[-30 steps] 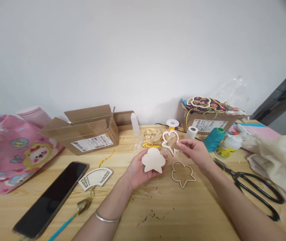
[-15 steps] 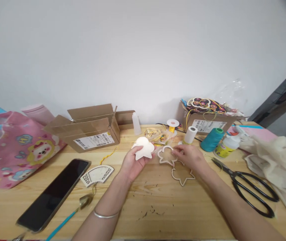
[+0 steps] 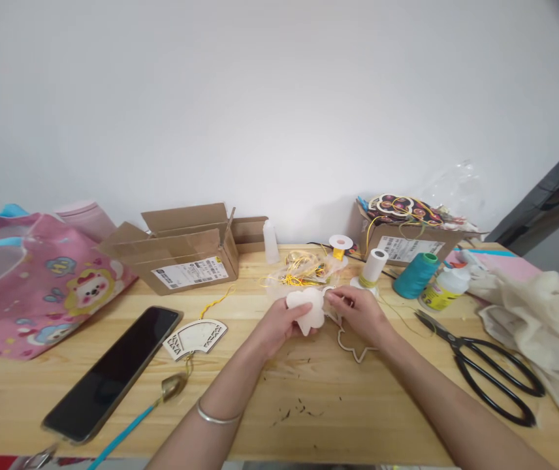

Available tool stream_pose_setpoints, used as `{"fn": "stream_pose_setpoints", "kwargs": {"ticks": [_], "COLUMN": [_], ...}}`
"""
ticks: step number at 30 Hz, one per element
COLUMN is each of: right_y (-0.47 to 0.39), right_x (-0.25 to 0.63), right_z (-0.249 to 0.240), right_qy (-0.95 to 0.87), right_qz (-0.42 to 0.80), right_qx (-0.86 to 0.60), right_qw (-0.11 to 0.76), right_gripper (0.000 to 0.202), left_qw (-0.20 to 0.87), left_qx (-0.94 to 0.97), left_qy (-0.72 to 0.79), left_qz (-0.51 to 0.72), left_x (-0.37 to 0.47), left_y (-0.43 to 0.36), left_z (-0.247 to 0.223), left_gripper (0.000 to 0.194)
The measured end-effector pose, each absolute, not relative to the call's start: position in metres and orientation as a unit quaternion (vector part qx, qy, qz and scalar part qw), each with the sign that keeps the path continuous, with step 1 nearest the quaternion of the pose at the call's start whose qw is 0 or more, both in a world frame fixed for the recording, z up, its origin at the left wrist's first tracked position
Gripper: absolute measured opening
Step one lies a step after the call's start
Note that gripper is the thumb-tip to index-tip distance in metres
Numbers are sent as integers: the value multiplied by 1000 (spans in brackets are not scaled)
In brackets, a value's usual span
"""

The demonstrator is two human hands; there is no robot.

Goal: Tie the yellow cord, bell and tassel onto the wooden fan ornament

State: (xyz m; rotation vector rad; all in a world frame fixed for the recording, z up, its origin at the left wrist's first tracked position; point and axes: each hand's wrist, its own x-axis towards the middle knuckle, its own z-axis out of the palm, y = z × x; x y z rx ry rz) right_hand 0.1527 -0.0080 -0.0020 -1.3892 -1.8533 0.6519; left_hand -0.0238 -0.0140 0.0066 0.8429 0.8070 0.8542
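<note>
My left hand (image 3: pixel 282 324) grips a pale flower-shaped wooden piece (image 3: pixel 307 309) between thumb and fingers, above the middle of the table. Close against it, my right hand (image 3: pixel 356 312) pinches a thin flower-outline wooden frame (image 3: pixel 328 291), mostly covered by the fingers. On the table just under my right hand lies a second wooden outline frame (image 3: pixel 358 356) with a pointed lower edge. Farther back, a tangle of yellow cord (image 3: pixel 302 271) lies in a clear plastic bag.
Left of my arms are a fan-shaped wooden piece (image 3: pixel 196 339), a phone (image 3: pixel 113 375) and a cardboard box (image 3: pixel 186 258). To the right lie black scissors (image 3: pixel 480 365), a teal thread spool (image 3: pixel 415 274), a glue bottle (image 3: pixel 445 288) and beige cloth (image 3: pixel 529 326).
My left hand has moved right with the flower-shaped piece, now turned at another angle. My right hand has lifted the outline frame from the table and brought it against that piece.
</note>
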Motion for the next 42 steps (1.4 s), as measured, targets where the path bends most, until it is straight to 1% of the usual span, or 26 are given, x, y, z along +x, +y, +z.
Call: {"fn": "stream_pose_setpoints", "kwargs": {"ticks": [3,6,8,11,13,15,17,21,25,28,29,30,34,36,39,42], "right_y": [-5,-4,-2,10,24,41,57,77,86,95,98,102,115,120,129,138], "right_x": [158,158,153,142,134,127,122,108,76,47,40,34,25,31,52,84], "right_z": [-2,-2,1,9,18,29,43,67,70,60,56,52,46,52,77,113], "right_qy": [-707,-722,-743,-774,-786,-789,-781,-760,-765,-768,-765,-764,-770,-778,-783,-774], "right_qz": [210,169,128,45,10,0,-8,-25,12,45,52,58,64,58,23,-31], "right_qx": [-560,-566,-575,-596,-602,-603,-610,-620,-608,-602,-605,-607,-601,-595,-595,-613], "right_qw": [378,359,318,208,142,118,134,195,214,213,213,213,205,194,180,153], "right_gripper": [29,27,29,38,33,22,23,34,36,57,61,60,33,27,28,36], "left_qw": [714,714,729,742,733,719,705,678,676,682,685,686,686,691,698,701], "left_qx": [364,363,376,401,411,412,398,371,376,383,384,385,385,381,376,381], "left_qy": [404,403,402,414,421,425,434,442,446,444,443,443,444,436,431,432], "left_qz": [440,444,406,344,342,364,394,456,450,436,434,430,429,433,430,420], "left_x": [-32,-38,-40,-41,-41,-40,-39,-35,-34,-33,-33,-33,-33,-33,-33,-31], "left_y": [-8,-6,-7,-8,-7,-6,-5,-3,-4,-6,-6,-6,-5,-4,-5,-7], "left_z": [12,14,11,6,3,2,2,4,6,7,7,7,7,6,5,5], "left_gripper": [29,28,30,35,35,34,34,33,33,34,34,34,33,34,34,32]}}
